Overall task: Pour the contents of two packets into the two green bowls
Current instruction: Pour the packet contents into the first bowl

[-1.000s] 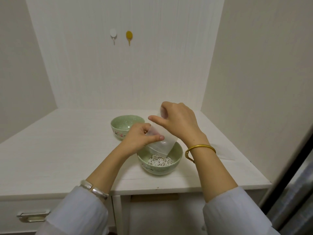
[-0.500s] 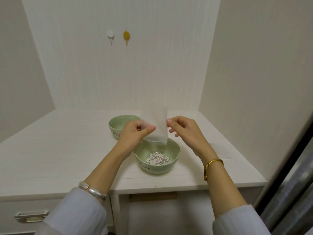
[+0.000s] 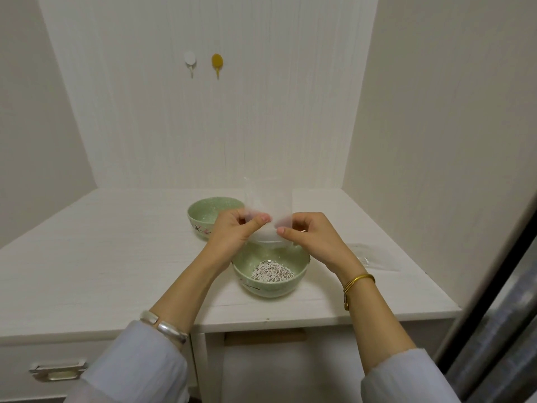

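A clear plastic packet stands upright above the near green bowl, its mouth pointing down. My left hand pinches its lower left edge and my right hand pinches its lower right edge. The packet looks empty. In the near bowl lies a heap of small white and brownish sticks. The far green bowl stands behind and to the left, partly hidden by my left hand; what I see of its inside is bare.
A second clear packet lies flat on the white table, to the right of the near bowl, close to the right wall. Two hooks hang on the back wall. A drawer handle shows below the table's front edge.
The packet was tilted over the near bowl with my right hand on top. Now it is upright and higher, and my right hand has come down to its lower right edge.
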